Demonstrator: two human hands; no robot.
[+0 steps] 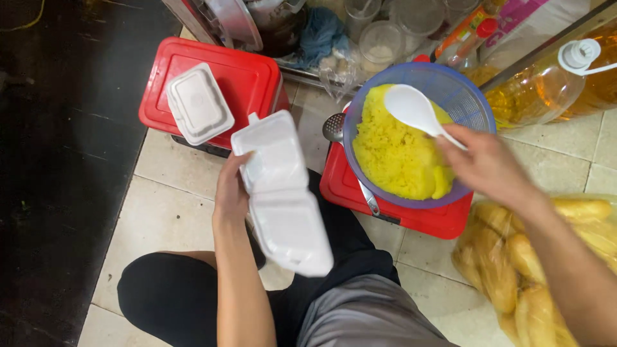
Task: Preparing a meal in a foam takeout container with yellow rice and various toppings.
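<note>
The scene is lit evenly and fairly brightly from overhead, so the pale floor tiles (173,212) look flat and only soft shadows sit under the red lidded boxes (218,83). The dark floor (58,160) at the left edge falls away almost to black. Motion blur smears the right hand (490,166) and the open white foam box (283,193), and glare glints on the oil bottle (546,90).

Closed foam box (199,103) on red lid (247,80); oil bottle (546,87) – bagged bread rolls (546,257) on tiles.
</note>
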